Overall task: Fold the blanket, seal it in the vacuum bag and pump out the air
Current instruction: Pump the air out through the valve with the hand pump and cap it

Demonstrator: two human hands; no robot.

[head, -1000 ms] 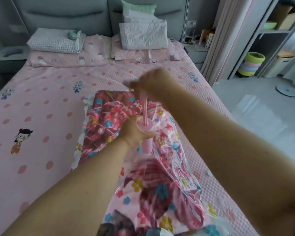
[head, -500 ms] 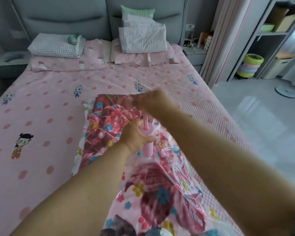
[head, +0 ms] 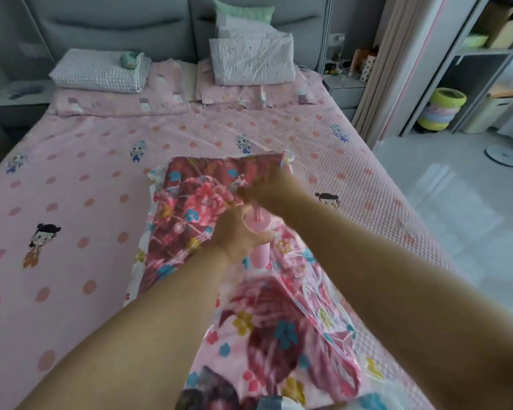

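Observation:
A folded floral blanket (head: 190,208) in dark red, pink and blue lies inside a clear vacuum bag (head: 332,318) on the pink bed. A pink hand pump (head: 259,255) stands upright on the bag's middle. My left hand (head: 237,235) is wrapped around the pump's cylinder. Just above it, my right hand (head: 267,190) is closed over the pump's handle, which is pushed down close to the cylinder; the handle itself is mostly hidden and the hand is blurred.
The bed sheet (head: 71,202) is pink with dots and cartoon figures. Pillows (head: 249,60) and a folded checked quilt (head: 98,72) lie at the headboard. To the right are a curtain (head: 397,69), a shiny floor (head: 456,202) and shelves with stacked coloured tubs (head: 440,109).
My right hand has come down from high above the pump to just over the cylinder, pushing the rod in. The left hand has stayed on the cylinder.

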